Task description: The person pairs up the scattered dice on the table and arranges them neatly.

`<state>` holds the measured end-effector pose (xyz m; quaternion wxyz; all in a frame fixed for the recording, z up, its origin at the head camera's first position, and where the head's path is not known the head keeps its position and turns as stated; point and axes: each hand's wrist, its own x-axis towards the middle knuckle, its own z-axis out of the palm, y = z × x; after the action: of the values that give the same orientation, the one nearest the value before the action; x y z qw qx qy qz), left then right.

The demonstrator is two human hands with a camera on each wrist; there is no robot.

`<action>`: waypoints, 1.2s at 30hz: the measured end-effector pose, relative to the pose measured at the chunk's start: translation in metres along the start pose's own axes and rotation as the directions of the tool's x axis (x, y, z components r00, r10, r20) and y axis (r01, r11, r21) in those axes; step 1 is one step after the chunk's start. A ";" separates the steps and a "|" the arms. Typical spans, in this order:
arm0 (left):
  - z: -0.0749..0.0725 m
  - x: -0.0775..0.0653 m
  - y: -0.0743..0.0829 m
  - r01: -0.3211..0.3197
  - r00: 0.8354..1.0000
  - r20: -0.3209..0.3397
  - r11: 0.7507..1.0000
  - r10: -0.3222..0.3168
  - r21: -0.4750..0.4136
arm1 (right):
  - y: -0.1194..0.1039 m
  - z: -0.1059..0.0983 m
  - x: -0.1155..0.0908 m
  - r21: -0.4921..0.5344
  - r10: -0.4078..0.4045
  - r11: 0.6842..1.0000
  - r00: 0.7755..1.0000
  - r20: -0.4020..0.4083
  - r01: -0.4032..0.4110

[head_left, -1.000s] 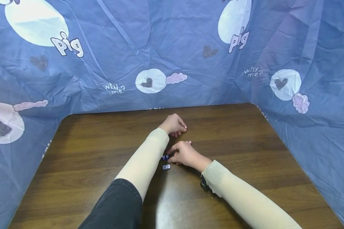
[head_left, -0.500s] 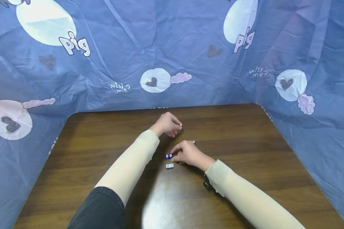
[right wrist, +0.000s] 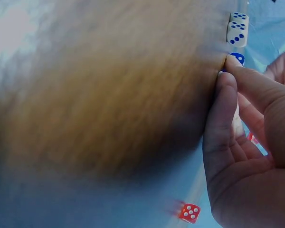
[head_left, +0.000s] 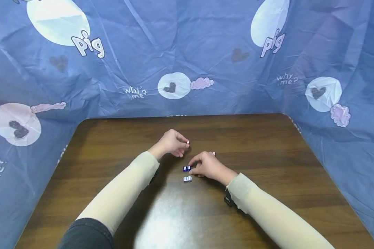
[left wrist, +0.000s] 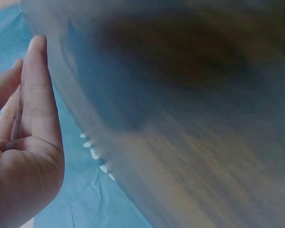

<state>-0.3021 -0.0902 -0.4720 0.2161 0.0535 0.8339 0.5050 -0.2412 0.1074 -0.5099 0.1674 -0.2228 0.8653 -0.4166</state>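
Note:
In the head view my left hand (head_left: 174, 141) pinches a small red die (head_left: 188, 143) between thumb and fingertips, above the table. The left wrist view shows that hand (left wrist: 35, 123) but not the die. My right hand (head_left: 210, 166) has thumb and fingertip at the right end of two blue dice (head_left: 186, 168) lying side by side. Close up in the right wrist view, the fingertips pinch a blue die, mostly covered, beside another blue die (right wrist: 237, 58). Two white dice (head_left: 187, 179) with blue pips sit side by side, nearer me than the blue pair.
Another red die (head_left: 214, 153) lies just behind my right hand; a red die (right wrist: 189, 213) shows low in the right wrist view. The brown wooden table (head_left: 112, 138) meets a blue printed cloth (head_left: 174, 52) along its back and sides.
My left hand has moved left and slightly nearer with the red die. The right hand stays at the blue dice. The head view has shifted a little.

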 end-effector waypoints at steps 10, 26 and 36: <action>-0.001 -0.033 -0.020 0.050 0.999 -0.008 0.994 -0.051 -0.094 | 0.001 0.000 0.002 -0.010 0.009 1.000 1.000 0.004 -0.009; 0.016 -0.048 -0.031 0.117 0.992 -0.043 0.991 -0.120 -0.067 | -0.001 0.002 0.001 0.010 0.011 1.000 1.000 0.009 -0.012; 0.020 -0.045 -0.037 0.054 0.996 -0.072 0.998 -0.054 0.008 | -0.002 0.001 0.000 0.017 0.024 1.000 1.000 0.008 -0.024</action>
<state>-0.2483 -0.1051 -0.4979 0.1993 0.0139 0.8448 0.4964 -0.2407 0.1057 -0.5089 0.1778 -0.2125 0.8638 -0.4209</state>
